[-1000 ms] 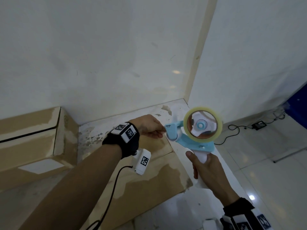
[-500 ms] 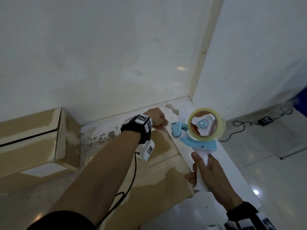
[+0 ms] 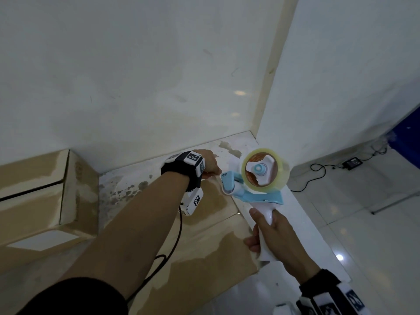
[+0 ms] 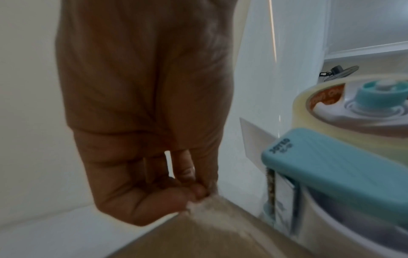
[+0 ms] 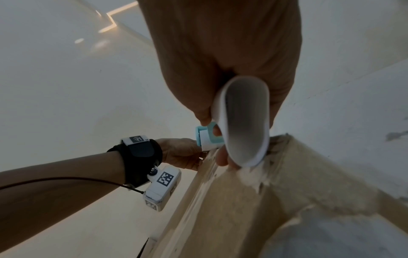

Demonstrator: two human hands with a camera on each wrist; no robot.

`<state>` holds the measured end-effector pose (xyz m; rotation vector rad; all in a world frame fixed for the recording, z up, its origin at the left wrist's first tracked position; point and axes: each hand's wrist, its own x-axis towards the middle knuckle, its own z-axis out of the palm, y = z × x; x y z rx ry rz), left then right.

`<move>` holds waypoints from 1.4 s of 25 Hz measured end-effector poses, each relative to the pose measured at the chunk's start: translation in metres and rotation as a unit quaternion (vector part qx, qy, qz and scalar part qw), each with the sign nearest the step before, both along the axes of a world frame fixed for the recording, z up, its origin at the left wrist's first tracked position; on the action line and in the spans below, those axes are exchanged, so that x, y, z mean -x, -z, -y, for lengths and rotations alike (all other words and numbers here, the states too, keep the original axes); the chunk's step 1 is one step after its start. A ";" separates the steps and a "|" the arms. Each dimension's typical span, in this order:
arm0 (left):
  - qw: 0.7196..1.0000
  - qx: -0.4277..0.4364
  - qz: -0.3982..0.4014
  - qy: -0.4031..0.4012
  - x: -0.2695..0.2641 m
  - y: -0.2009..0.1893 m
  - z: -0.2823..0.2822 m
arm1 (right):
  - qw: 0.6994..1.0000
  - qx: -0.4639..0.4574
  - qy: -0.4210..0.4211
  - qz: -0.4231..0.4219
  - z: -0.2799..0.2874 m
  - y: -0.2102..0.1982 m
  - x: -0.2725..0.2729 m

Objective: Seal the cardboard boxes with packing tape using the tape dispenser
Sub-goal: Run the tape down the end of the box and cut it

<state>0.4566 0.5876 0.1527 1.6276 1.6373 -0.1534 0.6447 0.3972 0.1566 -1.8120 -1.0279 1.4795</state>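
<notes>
— Clear tape, that's what the left hand (image 4: 141,132) is after, I'd say. Its fingertips (image 4: 196,190) are drawn together in a pinch right at the far corner of the cardboard box (image 3: 204,253). Whether there's actually tape between them, I can't tell from where I'm standing.

— And the other one?

— The right hand (image 3: 279,237) is wrapped tight round the white handle of the tape dispenser (image 3: 252,187), holding it up just off the box's right edge, blue nose pointing toward the left hand. The roll (image 3: 264,170) sits upright on its hub.

— So where does it go wrong?

— First, the loose end. If that pinch slips, the tape could snap back onto the roll or fold on itself (clear tape is miserable to find again). Second, the angle: the nose is beside the corner rather than over the seam between the flaps, so a pull from here might lay the strip crooked and miss the gap.

— The cardboard looks rough, too.

— It does, the top layer is torn away in pale patches. Tape may grip poorly on that fuzz and lift later. And the toothed blade under the blue cover sits near those left fingers, so a jerk could nick them.

— Anything else about?

— A second box (image 3: 34,201) against the wall to the left, well apart, with a dark gap showing along its top. A cable (image 3: 318,176) trails on the floor to the right.
</notes>
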 end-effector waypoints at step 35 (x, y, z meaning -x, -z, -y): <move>0.992 0.047 0.062 0.100 0.037 -0.004 0.030 | 0.998 -0.031 -0.027 0.055 -0.004 0.012 0.002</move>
